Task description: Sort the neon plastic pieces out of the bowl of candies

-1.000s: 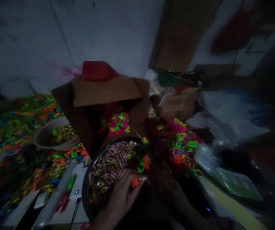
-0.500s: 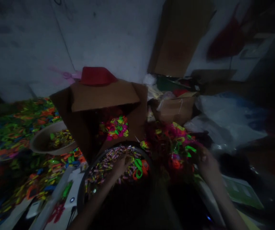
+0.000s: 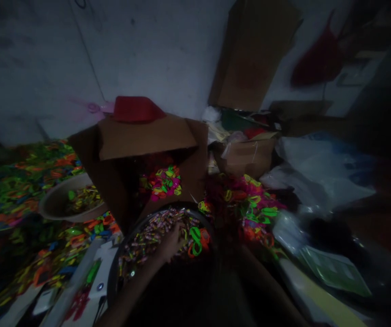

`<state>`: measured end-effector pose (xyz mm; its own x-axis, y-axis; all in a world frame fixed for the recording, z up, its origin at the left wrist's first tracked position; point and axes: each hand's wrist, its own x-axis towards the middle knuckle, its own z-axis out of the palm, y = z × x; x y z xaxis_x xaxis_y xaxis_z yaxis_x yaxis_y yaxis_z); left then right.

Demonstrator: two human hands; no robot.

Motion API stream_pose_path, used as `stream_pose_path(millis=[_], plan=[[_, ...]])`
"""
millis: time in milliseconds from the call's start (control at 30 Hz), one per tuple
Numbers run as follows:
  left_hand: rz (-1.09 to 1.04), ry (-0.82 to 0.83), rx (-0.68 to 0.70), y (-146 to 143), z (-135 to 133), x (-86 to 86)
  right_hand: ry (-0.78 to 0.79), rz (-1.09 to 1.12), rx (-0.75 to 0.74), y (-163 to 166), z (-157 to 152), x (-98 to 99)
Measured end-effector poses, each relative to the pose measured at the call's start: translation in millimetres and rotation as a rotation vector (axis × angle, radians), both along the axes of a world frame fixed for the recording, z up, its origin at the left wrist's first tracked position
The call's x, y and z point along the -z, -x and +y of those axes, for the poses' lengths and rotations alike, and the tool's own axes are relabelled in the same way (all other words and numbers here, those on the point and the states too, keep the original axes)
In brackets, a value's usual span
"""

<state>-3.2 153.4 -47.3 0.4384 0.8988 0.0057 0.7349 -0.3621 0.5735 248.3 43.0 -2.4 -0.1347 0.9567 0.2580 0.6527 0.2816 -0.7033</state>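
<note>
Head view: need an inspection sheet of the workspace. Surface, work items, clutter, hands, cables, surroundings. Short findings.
Surface: pale tabletop, showing in patches at lower left.
Work items: dark round basin with many small pieces, plus green and orange loops at its right side.
Clutter: coloured pieces heaped at left, more in the open cardboard box; plastic bags at right.
Hands: left hand at the small pieces, grip unclear; right hand in shadow right of the basin, anything held not discernible.
Cables: thin dark cable at lower left, ends not traceable.
Surroundings: pale wall behind; red item hanging at upper right; dim light.
</note>
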Motion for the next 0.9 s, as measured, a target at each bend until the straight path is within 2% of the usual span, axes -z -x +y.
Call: stream_pose_path(millis=[167, 367, 467, 567, 700, 900], plan=[[-0.182, -0.021, 0.051, 0, -29, -28.8, 0.019, 0.022, -0.033, 22, 2, -9.1], [-0.356, 0.034, 0.198, -14, -63, -58.3, 0.026, 0.089, -0.067, 43, 0, -24.0], [-0.394, 0.001, 0.252, -19, -75, -73.2, 0.011, 0.113, -0.078, 45, -3, -30.5], [-0.344, -0.082, 0.256, -20, -84, -86.5, -0.008, 0.121, -0.092, 42, -7, -36.4], [-0.22, -0.2, 0.231, -20, -90, -95.2, -0.037, 0.116, -0.097, 38, -12, -42.3], [-0.173, -0.329, 0.194, -19, -91, -95.8, -0.064, 0.071, -0.124, 36, -18, -44.8]])
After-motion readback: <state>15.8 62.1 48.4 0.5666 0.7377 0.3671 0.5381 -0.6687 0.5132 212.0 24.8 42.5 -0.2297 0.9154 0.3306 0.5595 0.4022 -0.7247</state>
